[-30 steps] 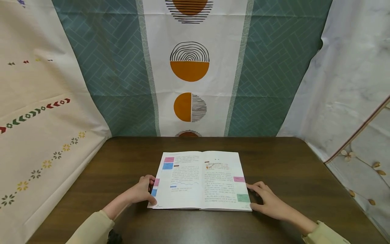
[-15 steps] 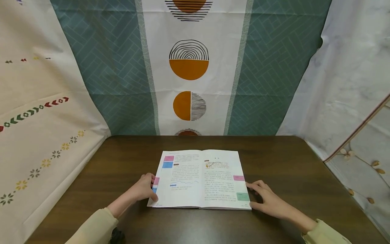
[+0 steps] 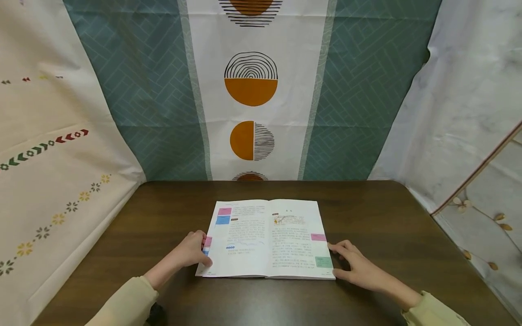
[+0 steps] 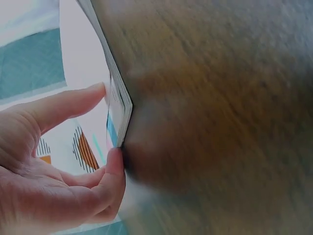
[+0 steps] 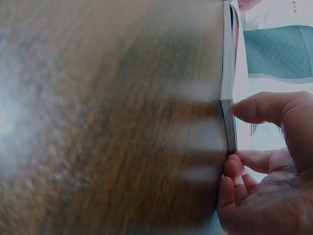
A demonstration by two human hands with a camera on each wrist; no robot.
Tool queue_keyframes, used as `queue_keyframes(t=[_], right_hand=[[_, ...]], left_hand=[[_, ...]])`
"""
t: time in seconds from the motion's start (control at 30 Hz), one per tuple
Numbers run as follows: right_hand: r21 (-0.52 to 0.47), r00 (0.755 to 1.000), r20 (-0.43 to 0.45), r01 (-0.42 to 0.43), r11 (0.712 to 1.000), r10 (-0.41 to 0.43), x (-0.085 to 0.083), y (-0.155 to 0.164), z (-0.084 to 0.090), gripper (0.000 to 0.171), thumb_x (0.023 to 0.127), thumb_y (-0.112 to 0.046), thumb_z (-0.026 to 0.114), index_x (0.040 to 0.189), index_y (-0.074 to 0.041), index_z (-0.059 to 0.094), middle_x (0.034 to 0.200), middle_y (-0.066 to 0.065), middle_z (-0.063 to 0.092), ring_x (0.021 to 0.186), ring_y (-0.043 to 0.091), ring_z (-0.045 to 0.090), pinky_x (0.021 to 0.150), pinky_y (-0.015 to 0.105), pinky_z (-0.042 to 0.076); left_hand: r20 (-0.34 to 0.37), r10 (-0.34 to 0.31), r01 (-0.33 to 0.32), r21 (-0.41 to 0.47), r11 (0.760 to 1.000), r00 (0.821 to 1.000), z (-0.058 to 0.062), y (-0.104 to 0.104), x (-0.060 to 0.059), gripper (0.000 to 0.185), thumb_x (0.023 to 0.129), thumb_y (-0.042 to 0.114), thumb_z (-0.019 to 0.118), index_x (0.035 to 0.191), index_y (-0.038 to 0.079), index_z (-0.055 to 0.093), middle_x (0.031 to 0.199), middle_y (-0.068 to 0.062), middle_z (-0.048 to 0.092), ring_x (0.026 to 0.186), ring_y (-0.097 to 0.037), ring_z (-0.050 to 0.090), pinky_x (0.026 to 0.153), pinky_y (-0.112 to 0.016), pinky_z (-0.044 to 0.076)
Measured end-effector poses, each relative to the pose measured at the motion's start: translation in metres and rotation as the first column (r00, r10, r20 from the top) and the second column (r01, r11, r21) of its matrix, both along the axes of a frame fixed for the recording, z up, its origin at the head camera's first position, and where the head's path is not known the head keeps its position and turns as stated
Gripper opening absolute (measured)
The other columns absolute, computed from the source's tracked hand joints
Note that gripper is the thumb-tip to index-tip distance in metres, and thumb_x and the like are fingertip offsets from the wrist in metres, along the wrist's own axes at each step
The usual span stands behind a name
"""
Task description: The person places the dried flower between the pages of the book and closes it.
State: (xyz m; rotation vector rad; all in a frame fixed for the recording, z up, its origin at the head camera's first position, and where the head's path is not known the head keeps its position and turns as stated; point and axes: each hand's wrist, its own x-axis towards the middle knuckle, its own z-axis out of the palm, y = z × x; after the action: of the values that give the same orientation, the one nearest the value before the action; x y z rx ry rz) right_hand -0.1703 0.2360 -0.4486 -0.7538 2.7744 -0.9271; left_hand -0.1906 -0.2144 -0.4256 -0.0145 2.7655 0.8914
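Note:
An open book lies flat on a dark wooden table, with pink, blue and green sticky notes on its pages. My left hand holds the book's left edge near the front corner. In the left wrist view the thumb lies on the page and a finger presses the edge of the book from below. My right hand holds the right edge near the front corner. In the right wrist view one finger sits over the book's edge and curled fingers press it at table level.
Patterned cloths hang behind and beside the table: teal and white with orange circles at the back, cream on the left, pale marble print on the right. Bare tabletop surrounds the book.

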Motion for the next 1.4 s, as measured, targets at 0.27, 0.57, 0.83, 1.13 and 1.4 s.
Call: queue_keyframes(t=[0.27, 0.57, 0.83, 1.13, 1.4], right_hand=[[-0.004, 0.999, -0.026, -0.021, 1.0, 0.021, -0.005, 0.002, 0.0, 0.064, 0.088, -0.025, 0.072, 0.14, 0.004, 0.049, 0.121, 0.007, 0.049, 0.101, 0.016, 0.048, 0.083, 0.028, 0.044], [-0.044, 0.999, -0.006, -0.054, 0.998, 0.053, -0.005, 0.005, -0.001, 0.065, 0.089, -0.025, 0.072, 0.14, 0.006, 0.048, 0.118, 0.007, 0.049, 0.1, 0.014, 0.046, 0.081, 0.024, 0.042], [-0.048, 0.998, 0.007, -0.057, 0.997, 0.057, -0.003, 0.006, -0.003, 0.066, 0.09, -0.026, 0.071, 0.142, 0.006, 0.046, 0.12, 0.008, 0.048, 0.1, 0.012, 0.044, 0.079, 0.024, 0.04], [-0.04, 0.999, 0.005, -0.045, 0.998, 0.045, -0.003, 0.005, -0.002, 0.066, 0.089, -0.026, 0.072, 0.142, 0.004, 0.047, 0.119, 0.007, 0.049, 0.101, 0.015, 0.046, 0.082, 0.026, 0.043], [-0.058, 0.999, -0.006, -0.038, 0.998, 0.038, -0.003, 0.007, -0.004, 0.064, 0.088, -0.025, 0.072, 0.14, 0.003, 0.048, 0.119, 0.008, 0.049, 0.102, 0.015, 0.047, 0.084, 0.026, 0.043]], left_hand=[[-0.006, 0.034, -0.034, 0.052, 0.998, 0.999, 0.0, 0.0, -0.002, 0.068, 0.063, 0.006, 0.089, 0.116, -0.011, 0.05, 0.097, -0.014, 0.056, 0.086, -0.023, 0.052, 0.074, -0.034, 0.049], [-0.005, 0.102, -0.1, 0.119, 0.988, 0.995, -0.008, 0.0, -0.003, 0.071, 0.064, 0.006, 0.088, 0.12, -0.011, 0.048, 0.103, -0.017, 0.058, 0.089, -0.024, 0.053, 0.079, -0.036, 0.05], [-0.003, 0.105, -0.103, 0.15, 0.983, 0.994, -0.006, -0.003, -0.001, 0.065, 0.067, 0.006, 0.086, 0.119, -0.01, 0.051, 0.101, -0.015, 0.059, 0.086, -0.022, 0.054, 0.077, -0.034, 0.051], [-0.073, 0.053, -0.045, 0.111, 0.993, 0.996, -0.006, -0.011, -0.001, 0.066, 0.067, 0.012, 0.088, 0.119, -0.007, 0.053, 0.108, -0.017, 0.054, 0.093, -0.023, 0.051, 0.077, -0.033, 0.05], [-0.092, 0.006, 0.006, 0.122, 0.993, 0.996, 0.01, -0.014, -0.004, 0.061, 0.07, 0.014, 0.087, 0.118, -0.004, 0.054, 0.1, -0.01, 0.059, 0.087, -0.019, 0.053, 0.07, -0.028, 0.046]])
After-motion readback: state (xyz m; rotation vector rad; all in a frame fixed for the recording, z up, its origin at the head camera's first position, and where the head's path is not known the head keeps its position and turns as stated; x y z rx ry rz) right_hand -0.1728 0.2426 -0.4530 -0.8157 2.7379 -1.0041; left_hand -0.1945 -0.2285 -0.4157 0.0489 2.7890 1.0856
